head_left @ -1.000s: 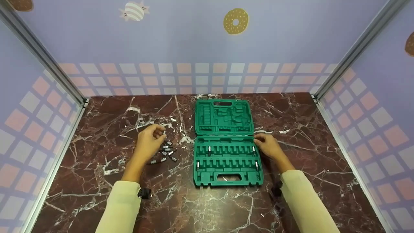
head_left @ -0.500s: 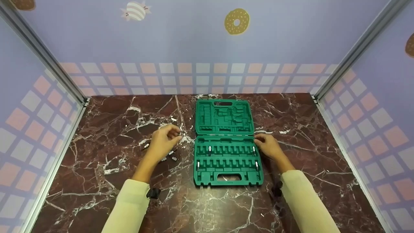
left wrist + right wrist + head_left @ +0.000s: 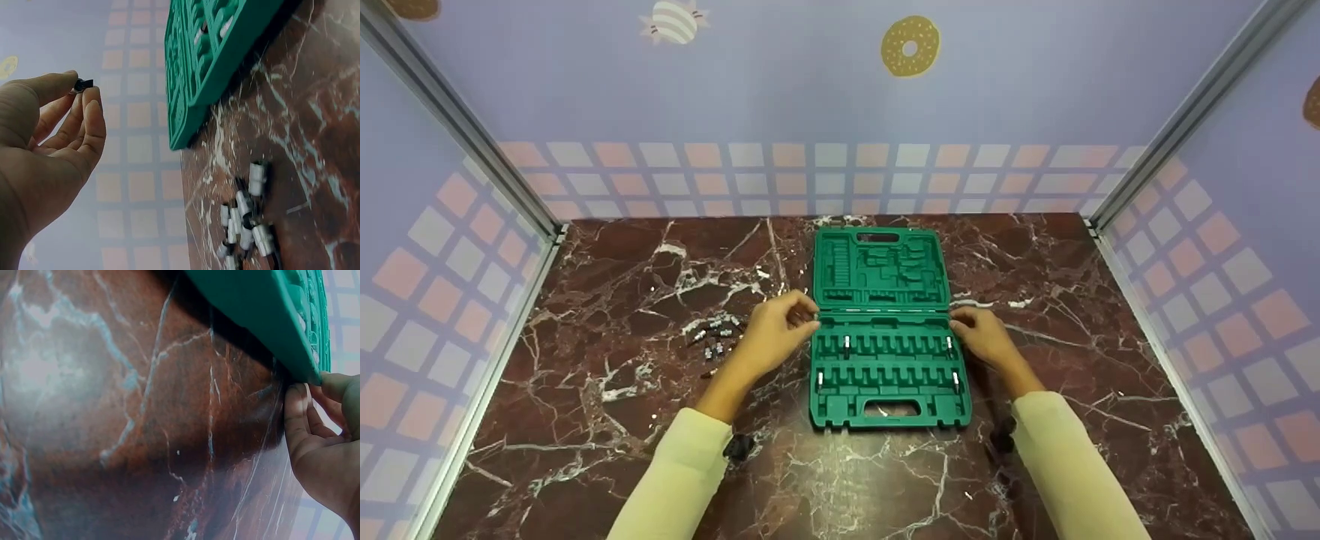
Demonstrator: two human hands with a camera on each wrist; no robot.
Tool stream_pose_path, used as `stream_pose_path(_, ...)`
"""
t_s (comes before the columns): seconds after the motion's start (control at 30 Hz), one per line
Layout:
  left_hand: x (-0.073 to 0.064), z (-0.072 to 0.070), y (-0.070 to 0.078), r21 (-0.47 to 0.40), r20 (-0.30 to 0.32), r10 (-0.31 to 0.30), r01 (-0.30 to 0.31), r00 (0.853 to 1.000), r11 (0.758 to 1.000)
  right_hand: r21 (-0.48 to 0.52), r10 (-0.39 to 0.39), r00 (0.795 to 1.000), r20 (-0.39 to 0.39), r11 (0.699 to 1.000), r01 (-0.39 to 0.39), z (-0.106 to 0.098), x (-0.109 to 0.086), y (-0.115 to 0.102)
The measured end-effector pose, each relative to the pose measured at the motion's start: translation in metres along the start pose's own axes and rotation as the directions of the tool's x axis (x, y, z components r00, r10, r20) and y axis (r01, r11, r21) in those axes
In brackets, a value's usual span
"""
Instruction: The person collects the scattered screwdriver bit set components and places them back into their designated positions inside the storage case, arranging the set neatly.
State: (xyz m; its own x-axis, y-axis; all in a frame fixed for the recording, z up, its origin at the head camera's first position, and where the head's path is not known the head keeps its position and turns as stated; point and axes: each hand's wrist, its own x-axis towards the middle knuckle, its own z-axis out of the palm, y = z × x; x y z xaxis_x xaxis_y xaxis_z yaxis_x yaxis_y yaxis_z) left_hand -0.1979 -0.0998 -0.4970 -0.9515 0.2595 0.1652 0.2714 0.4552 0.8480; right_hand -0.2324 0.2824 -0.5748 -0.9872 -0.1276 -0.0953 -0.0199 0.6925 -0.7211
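Observation:
A green plastic case (image 3: 889, 362) lies unfolded on the marble-patterned table, its lower half lined with two rows of slots. Several small silver-and-black socket bits stand in slots, one of them a bit (image 3: 847, 344) toward the left of the upper row. My left hand (image 3: 777, 330) is at the case's left edge near the hinge. Between its thumb and fingertips it pinches a socket bit, whose black end (image 3: 84, 84) shows in the left wrist view. On the opposite side, my right hand (image 3: 987, 339) holds the case's right edge, thumb and fingers at the rim.
A loose pile of socket bits (image 3: 715, 330) lies on the table left of the case, partly behind my left forearm. The case's upper half (image 3: 879, 268) lies back toward the patterned rear wall (image 3: 780, 90). Side walls stand left and right.
My left hand has moved right, from above the loose pile to the left edge of the case, carrying the socket bit. My right hand has stayed on the case's right edge.

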Motion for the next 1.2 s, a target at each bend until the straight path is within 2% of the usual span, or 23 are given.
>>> stream_pose_path(0.27, 0.007, 0.019, 0.014, 0.022, 0.083, 0.019, -0.021, 0.996, 1.000, 0.011, 0.000, 1.000, -0.003, 1.000, 0.000, 0.000, 0.001, 0.000)
stream_pose_path(0.6, 0.014, 0.046, 0.022, -0.050, 0.157, 0.079, -0.072, 0.984, 0.996, 0.024, 0.007, 1.000, -0.014, 1.000, -0.007, 0.001, 0.004, -0.002)
stream_pose_path(0.9, 0.017, 0.072, 0.030, -0.069, 0.214, 0.046, -0.032, 0.976, 0.997, 0.022, 0.004, 1.000, -0.002, 1.000, -0.004, -0.002, 0.001, -0.001)
stream_pose_path(1.03, 0.016, 0.085, 0.033, -0.086, 0.257, 0.035, -0.013, 0.966, 0.996, 0.024, -0.006, 1.000, 0.003, 1.000, 0.006, -0.002, 0.000, 0.000)
stream_pose_path(1.2, 0.016, 0.102, 0.035, -0.061, 0.303, 0.055, -0.038, 0.951, 0.997, 0.028, -0.010, 1.000, 0.000, 1.000, 0.010, 0.000, 0.000, 0.002)
